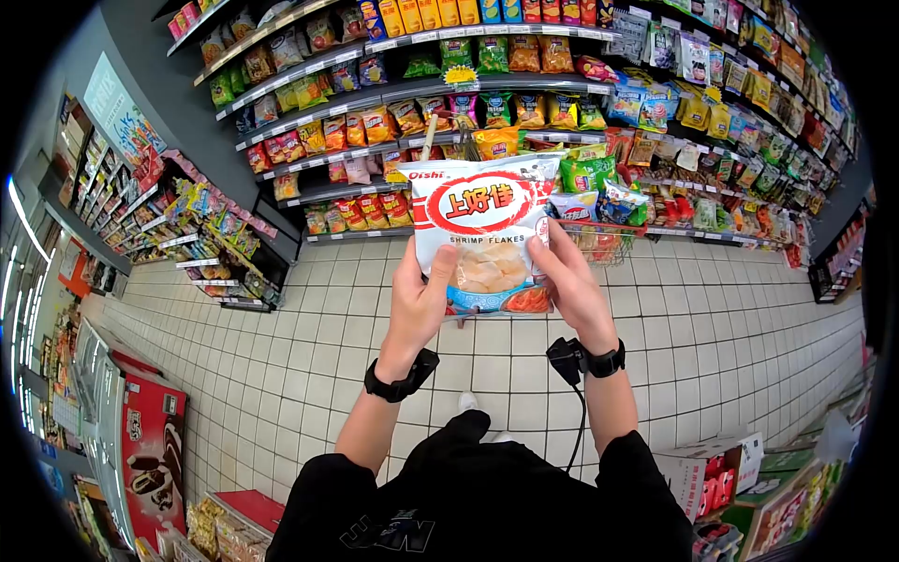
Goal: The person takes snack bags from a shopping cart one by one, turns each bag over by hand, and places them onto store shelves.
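Observation:
A white and red bag of shrimp flakes (pixel 487 258) is held upright in front of me, its printed front facing the camera. My left hand (pixel 419 295) grips its left edge, thumb over the front. On the other edge, my right hand (pixel 573 286) holds the bag with its thumb pressed on the front as well. The fingers behind the bag are hidden. Both wrists wear black straps with small devices, and a cable hangs from the right one. Behind the bag, a shopping basket (pixel 604 245) full of snack bags (pixel 590 173) is partly hidden.
Curved shelves (pixel 318 155) packed with snack bags stand ahead and to the right. A side rack (pixel 206 229) of packets is at the left. Lower left stands a red freezer (pixel 150 450); cartons (pixel 698 478) sit at lower right. The floor is tiled (pixel 318 347).

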Tool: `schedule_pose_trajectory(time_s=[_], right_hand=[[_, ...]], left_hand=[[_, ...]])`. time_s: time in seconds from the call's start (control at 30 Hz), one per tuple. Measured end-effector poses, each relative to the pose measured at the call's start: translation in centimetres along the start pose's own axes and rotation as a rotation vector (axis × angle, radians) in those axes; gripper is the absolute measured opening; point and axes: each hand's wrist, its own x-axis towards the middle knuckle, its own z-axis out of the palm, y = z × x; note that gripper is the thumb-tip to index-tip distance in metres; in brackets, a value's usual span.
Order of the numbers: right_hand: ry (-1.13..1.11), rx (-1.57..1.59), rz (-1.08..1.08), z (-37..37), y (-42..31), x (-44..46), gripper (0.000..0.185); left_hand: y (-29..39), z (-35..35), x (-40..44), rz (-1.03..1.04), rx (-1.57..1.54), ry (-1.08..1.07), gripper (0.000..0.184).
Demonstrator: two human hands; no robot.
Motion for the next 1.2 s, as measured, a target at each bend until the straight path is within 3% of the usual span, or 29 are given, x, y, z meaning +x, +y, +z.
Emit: schedule_pose_trajectory(time_s=[0.2, 0.37, 0.57, 0.63, 0.7, 0.77, 0.87, 0.97, 1.07, 1.2], right_hand=[[0.061, 0.004, -0.084, 0.6, 0.2, -2.5, 0.04], [0.151, 0.008, -0.092, 2.5, 1.3, -4.8, 0.039], [0.196, -0.047, -0.112, 4.7, 2.1, -4.8, 0.037], [0.202, -0.073, -0.101, 7.9, 3.3, -4.7, 0.037], [0.16, -0.001, -0.074, 12.6, 4.5, -4.3, 0.037], [0.125, -0.02, -0.057, 16.2, 5.8, -3.7, 0.037], [0.053, -0.06, -0.005, 21.2, 8.8, -3.1, 0.038], [0.011, -0.064, -0.004, 32.0, 13.1, -0.9, 0.039], [-0.036, -0.048, 0.054, 31.5, 12.5, -1.3, 0.039], [-0.052, -0.082, 0.061, 44.5, 17.8, -2.6, 0.04]], left_hand=[[1.7, 0.7, -1.3, -0.007, 0.003, -0.042, 0.038], [1.5, -0.7, -3.0, -0.015, -0.032, -0.121, 0.038], [2.7, -1.9, -4.5, -0.048, -0.019, -0.035, 0.038], [2.7, -4.7, -5.7, -0.093, -0.045, -0.016, 0.039], [2.9, -8.2, -6.6, -0.149, -0.078, 0.132, 0.039], [3.5, -12.0, -6.8, -0.028, -0.057, 0.211, 0.039], [4.7, -20.4, -8.0, -0.124, -0.002, 0.066, 0.039], [6.0, -32.0, -8.7, -0.004, 0.058, 0.094, 0.039], [6.9, -31.1, -9.8, -0.026, 0.032, 0.125, 0.041], [9.6, -44.4, -14.2, -0.059, -0.037, 0.142, 0.042]])
